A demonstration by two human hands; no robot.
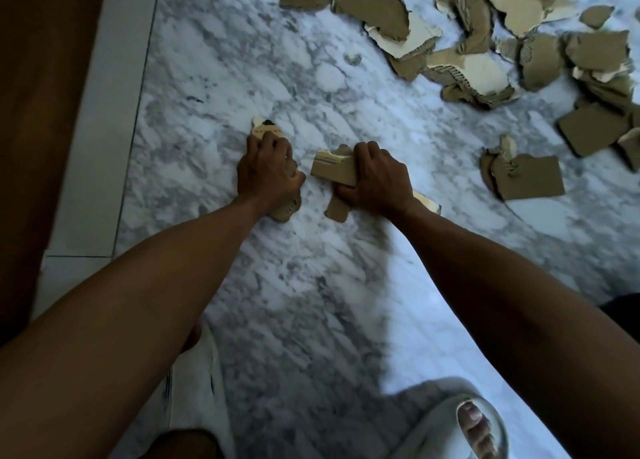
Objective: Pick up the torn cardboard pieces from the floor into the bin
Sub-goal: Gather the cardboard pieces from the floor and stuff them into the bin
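Mid-grab here: left hand [268,173] and right hand [375,178] each clamp cardboard scraps [334,169] down at the floor [214,88], next is hauling them to a bin that's nowhere in view.

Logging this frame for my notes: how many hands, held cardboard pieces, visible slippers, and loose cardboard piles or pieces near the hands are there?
Hands: 2, left hand and right hand.
Held cardboard: 2, left cardboard piece and right cardboard piece.
White slippers: 2, left slipper and right slipper.
Loose cardboard nearby: 1 folded piece; the heap of torn cardboard is too overlapped to count.
Total: 7, heap excluded.
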